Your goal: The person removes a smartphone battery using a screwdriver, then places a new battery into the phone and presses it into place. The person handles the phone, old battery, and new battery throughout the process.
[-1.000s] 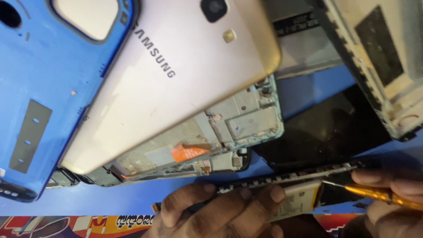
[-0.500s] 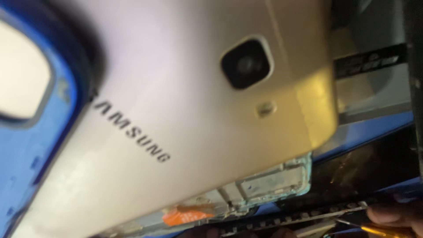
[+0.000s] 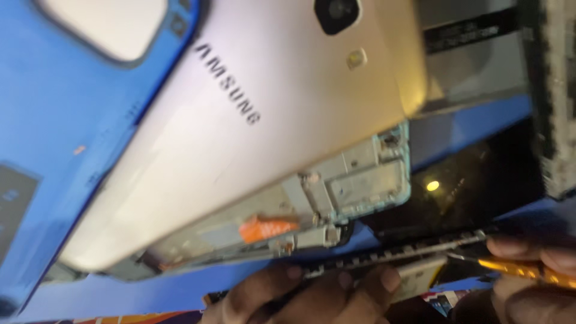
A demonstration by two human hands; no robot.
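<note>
Left hand [image 3: 312, 294] fingers are curled around the edge of a dismantled phone frame [image 3: 414, 249] at the bottom of view, while a yellow-handled tool [image 3: 510, 269] is pinched in the right hand [image 3: 540, 282]. The tip is best kept shallow along the seam, and the frame held steady.

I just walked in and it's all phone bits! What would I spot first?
A big gold phone back fills the middle, lying over a teal frame. A blue cover lies at the left. Along the bottom, the left hand steadies a thin phone part while the right hand holds a yellow tool against it.
</note>
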